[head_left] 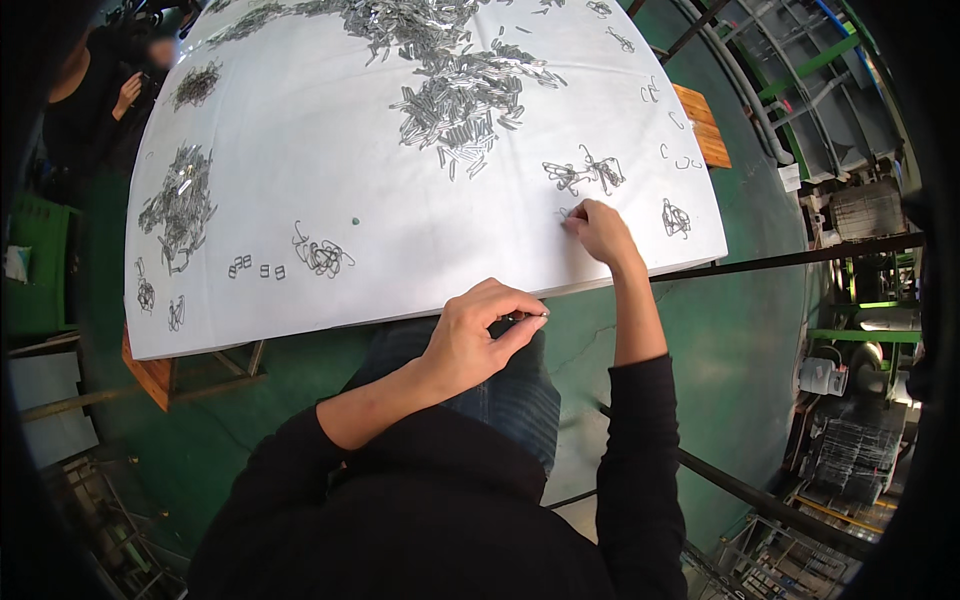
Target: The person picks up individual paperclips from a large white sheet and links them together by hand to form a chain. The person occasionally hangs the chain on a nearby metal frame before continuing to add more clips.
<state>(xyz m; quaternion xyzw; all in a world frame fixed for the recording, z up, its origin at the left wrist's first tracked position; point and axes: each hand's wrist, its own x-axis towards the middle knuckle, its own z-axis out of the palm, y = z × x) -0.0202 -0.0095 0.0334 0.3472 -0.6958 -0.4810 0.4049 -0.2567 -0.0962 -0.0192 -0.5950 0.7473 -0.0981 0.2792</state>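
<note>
My left hand is held just off the table's near edge, thumb and forefinger pinched on a small metal piece. Most of that piece is hidden by the fingers. Over the tabletop, my right hand has its fingers pinched together at a small bent wire piece, which shows only partly beside the fingertips. Just beyond it lie tangled wire hooks, and to its right sits another small wire cluster.
A large heap of narrow metal loops covers the far middle of the white table. Smaller piles lie along the left side, with wire hooks near the front. Another person's hand is at the far left.
</note>
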